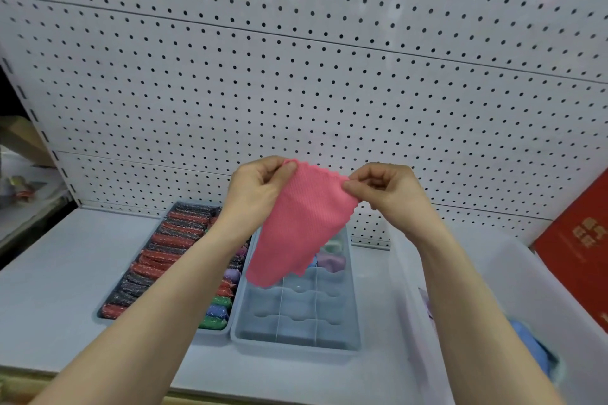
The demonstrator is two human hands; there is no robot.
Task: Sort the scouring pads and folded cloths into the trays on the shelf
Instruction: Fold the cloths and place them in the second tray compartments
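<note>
A pink ribbed cloth (299, 223) with a scalloped edge hangs unfolded in the air above the trays. My left hand (260, 187) pinches its upper left corner and my right hand (385, 191) pinches its upper right corner. Below it stands a pale blue divided tray (296, 344) with a few folded cloths (330, 261) in its far compartments; its near compartments hold nothing. To the left, a second tray (105, 317) is packed with rows of glittery red, black, green and blue scouring pads (164, 250).
A translucent plastic bin (513, 276) stands at the right with blue cloth (533, 348) inside. A red box (579, 256) leans at the far right. White pegboard (296, 76) backs the white shelf (59, 273).
</note>
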